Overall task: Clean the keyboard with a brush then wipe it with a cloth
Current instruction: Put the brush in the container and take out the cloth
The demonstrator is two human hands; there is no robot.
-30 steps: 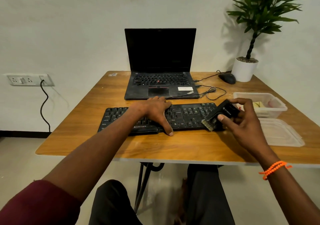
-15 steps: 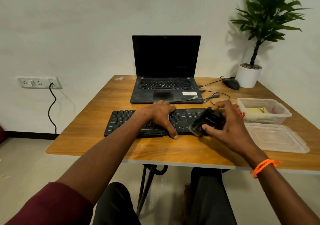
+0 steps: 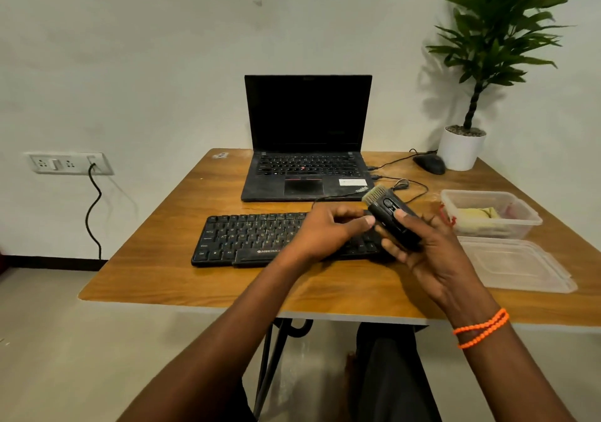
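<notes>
We've got the brush gripped in our right hand, bristles up, just over the right end of the dusty black keyboard, left hand with fingers loosely curled and thumb at its body, so probably flip it bristles-down and sweep between the keys.

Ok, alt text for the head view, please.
The right hand holds a black brush, bristles up, above a black keyboard on a wooden table; the left hand touches the brush. Behind sits an open laptop.
</notes>
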